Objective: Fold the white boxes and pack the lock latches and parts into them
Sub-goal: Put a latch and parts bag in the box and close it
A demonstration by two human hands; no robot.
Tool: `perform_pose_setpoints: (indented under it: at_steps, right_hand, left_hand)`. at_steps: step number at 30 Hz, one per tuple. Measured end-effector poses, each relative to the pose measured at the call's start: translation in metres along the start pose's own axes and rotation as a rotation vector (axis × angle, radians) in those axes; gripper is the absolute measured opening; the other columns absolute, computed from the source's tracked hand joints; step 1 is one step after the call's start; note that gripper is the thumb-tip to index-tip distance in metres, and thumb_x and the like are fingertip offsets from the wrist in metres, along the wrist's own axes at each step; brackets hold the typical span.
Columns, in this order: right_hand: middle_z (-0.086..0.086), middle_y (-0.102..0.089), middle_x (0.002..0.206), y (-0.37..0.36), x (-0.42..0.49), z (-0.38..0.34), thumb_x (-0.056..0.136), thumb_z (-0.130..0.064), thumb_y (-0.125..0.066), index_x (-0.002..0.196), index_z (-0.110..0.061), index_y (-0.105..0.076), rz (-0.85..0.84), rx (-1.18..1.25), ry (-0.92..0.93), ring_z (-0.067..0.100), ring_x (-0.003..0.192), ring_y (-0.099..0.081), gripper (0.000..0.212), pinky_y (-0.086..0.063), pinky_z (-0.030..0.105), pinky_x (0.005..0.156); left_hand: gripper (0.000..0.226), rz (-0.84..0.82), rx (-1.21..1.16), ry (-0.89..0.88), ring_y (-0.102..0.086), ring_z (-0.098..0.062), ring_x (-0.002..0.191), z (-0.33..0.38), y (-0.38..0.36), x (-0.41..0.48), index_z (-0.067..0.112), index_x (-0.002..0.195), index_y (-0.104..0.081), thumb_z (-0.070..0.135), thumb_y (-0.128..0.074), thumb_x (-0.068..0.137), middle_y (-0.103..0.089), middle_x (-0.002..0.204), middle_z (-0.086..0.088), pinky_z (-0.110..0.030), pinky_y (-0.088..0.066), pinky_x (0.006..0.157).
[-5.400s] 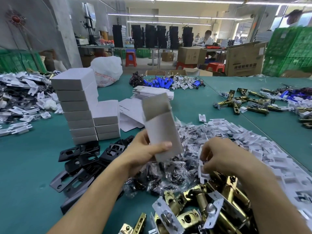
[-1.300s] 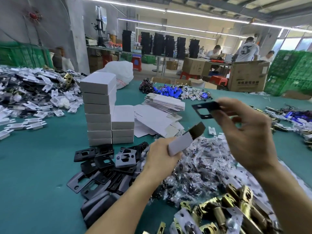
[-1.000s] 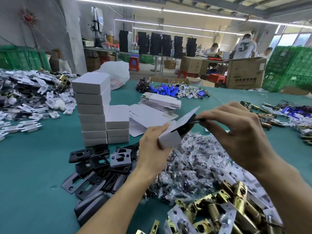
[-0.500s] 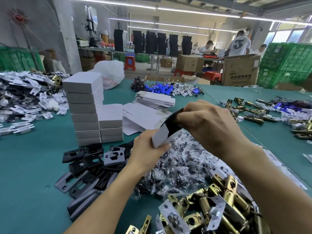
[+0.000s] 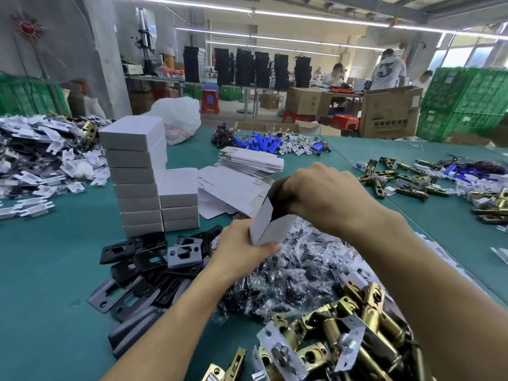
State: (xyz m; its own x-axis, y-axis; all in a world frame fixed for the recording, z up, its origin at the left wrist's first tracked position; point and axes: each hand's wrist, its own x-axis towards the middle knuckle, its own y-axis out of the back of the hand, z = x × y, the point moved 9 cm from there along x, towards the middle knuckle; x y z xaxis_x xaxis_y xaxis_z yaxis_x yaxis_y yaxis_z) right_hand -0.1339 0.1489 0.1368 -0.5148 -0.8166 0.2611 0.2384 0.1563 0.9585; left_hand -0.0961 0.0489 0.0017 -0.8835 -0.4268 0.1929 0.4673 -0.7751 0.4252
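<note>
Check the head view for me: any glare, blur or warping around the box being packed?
Head view: even light from ceiling strips, no hard shadows; white box, left hand and right hand sharp; glints on the plastic bags and brass latches; wide-angle bending tilts the green crates at the edge.

Bright overhead tube light — warped edges

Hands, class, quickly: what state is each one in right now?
Left hand: grips the white box.
Right hand: curled on a dark piece at the box's mouth.
</note>
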Motion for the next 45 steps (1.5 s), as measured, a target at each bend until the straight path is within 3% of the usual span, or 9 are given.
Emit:
perform_pose_setpoints:
  at_steps: [3,6,11,17,19,26,32,38,45]
  right_hand:
    - [0.000,-0.063,0.101,-0.001,0.005,0.004,0.090,-0.039,-0.065,0.107,-0.033,-0.070,-0.056,0.008,-0.016,0.029,0.083,-0.061,0.019,-0.045,0.033,0.064]
    - [0.000,-0.066,0.100,-0.002,0.002,0.008,0.092,-0.035,-0.063,0.106,-0.034,-0.071,-0.032,0.142,-0.009,0.026,0.084,-0.062,0.017,-0.053,0.039,0.070]
    - [-0.004,-0.070,0.079,0.017,-0.029,0.044,0.090,-0.026,-0.065,0.089,-0.019,-0.073,0.470,0.547,-0.125,0.013,0.072,-0.066,0.011,-0.058,0.043,0.071]
    - [0.000,-0.064,0.115,-0.090,-0.033,0.054,0.086,-0.028,-0.072,0.110,-0.028,-0.066,-0.342,0.142,-0.226,0.016,0.098,-0.064,0.025,-0.056,0.041,0.088]
    - [0.000,-0.058,0.127,-0.108,-0.037,0.055,0.082,-0.024,-0.075,0.121,-0.031,-0.061,-0.430,0.116,-0.240,0.018,0.111,-0.059,0.042,-0.052,0.042,0.095]
    - [0.000,-0.064,0.115,-0.121,-0.035,0.054,0.087,-0.030,-0.066,0.116,-0.032,-0.064,-0.344,0.116,-0.189,0.020,0.101,-0.064,0.029,-0.055,0.042,0.087]
    - [-0.019,-0.070,0.077,-0.102,-0.033,0.073,0.086,-0.022,-0.075,0.086,-0.028,-0.077,-0.203,0.410,-0.233,-0.003,0.075,-0.064,0.007,-0.053,0.028,0.075]
    - [-0.007,-0.067,0.111,-0.120,-0.045,0.055,0.078,-0.044,-0.078,0.118,-0.032,-0.066,-0.393,0.298,-0.199,0.009,0.100,-0.063,0.043,-0.054,0.036,0.094]
    - [-0.010,-0.071,0.089,-0.089,-0.038,0.066,0.096,-0.023,-0.062,0.105,-0.023,-0.074,-0.043,0.427,-0.245,0.000,0.074,-0.063,0.015,-0.055,0.027,0.074]
  left_hand:
    - [0.020,-0.041,0.015,0.008,-0.059,0.008,0.061,0.000,-0.005,-0.001,0.031,0.076,-0.066,0.025,-0.086,0.077,-0.065,0.064,0.021,-0.008,-0.041,0.053]
    - [0.016,-0.024,-0.032,0.022,-0.061,-0.001,0.061,-0.001,-0.003,-0.001,0.027,0.079,-0.069,0.025,-0.084,0.079,-0.070,0.071,0.012,-0.019,-0.048,0.058]
    - [0.014,0.060,-0.169,0.103,-0.065,-0.017,0.066,-0.009,0.004,-0.001,0.025,0.083,-0.070,0.022,-0.084,0.079,-0.070,0.076,0.003,-0.042,-0.058,0.071]
    - [0.025,0.103,-0.435,0.190,-0.067,-0.015,0.062,-0.015,0.006,-0.001,0.018,0.095,-0.069,0.013,-0.085,0.077,-0.073,0.092,-0.006,-0.028,-0.057,0.060]
    - [0.026,0.102,-0.476,0.185,-0.065,-0.016,0.062,-0.014,0.006,-0.001,0.014,0.096,-0.070,0.011,-0.086,0.076,-0.072,0.092,-0.009,-0.026,-0.055,0.059]
    - [0.031,0.116,-0.574,0.187,-0.066,-0.018,0.063,-0.013,0.006,-0.001,0.011,0.099,-0.072,0.015,-0.088,0.073,-0.076,0.083,-0.005,-0.031,-0.059,0.065]
    - [0.033,0.058,-0.605,0.334,-0.066,-0.018,0.062,-0.024,0.000,-0.003,0.008,0.102,-0.067,0.009,-0.086,0.075,-0.073,0.094,-0.011,-0.029,-0.059,0.060]
    - [0.033,0.004,-0.542,0.356,-0.066,-0.011,0.055,-0.023,-0.006,-0.006,0.012,0.101,-0.066,0.010,-0.087,0.075,-0.072,0.098,-0.012,-0.024,-0.055,0.053]
    - [0.031,-0.029,-0.571,0.358,-0.070,-0.019,0.073,-0.024,-0.008,-0.005,0.010,0.097,-0.068,-0.001,-0.084,0.074,-0.073,0.099,-0.011,-0.032,-0.060,0.063]
